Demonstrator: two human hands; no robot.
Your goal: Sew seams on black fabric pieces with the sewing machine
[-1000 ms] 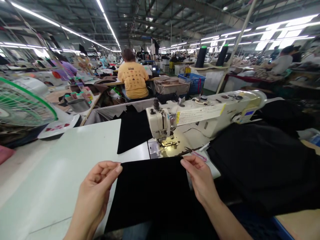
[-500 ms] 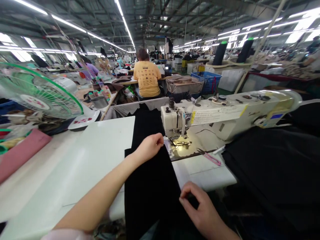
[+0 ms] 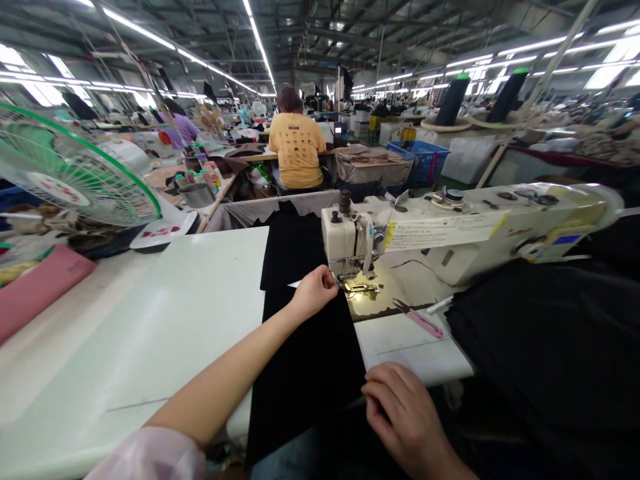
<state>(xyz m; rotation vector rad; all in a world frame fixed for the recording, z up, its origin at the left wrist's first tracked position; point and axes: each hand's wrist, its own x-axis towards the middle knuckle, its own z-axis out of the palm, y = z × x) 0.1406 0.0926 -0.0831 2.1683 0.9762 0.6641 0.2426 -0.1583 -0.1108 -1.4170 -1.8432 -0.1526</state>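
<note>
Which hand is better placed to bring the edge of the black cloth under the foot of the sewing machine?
Probably the left hand: it pinches the black cloth right beside the foot of the sewing machine. The right hand holds the cloth low, at the edge of the table.

You sit in a large factory hall where long strip lights [image 3: 260,47] run far along a dark truss ceiling. A pale work table [image 3: 150,320] lies near, with a green-rimmed fan [image 3: 75,173] at left. Far ahead, 1 person in a yellow shirt [image 3: 297,150] sits facing away. A blue crate [image 3: 423,157] and 2 dark thread cones [image 3: 453,100] stand far right.
</note>
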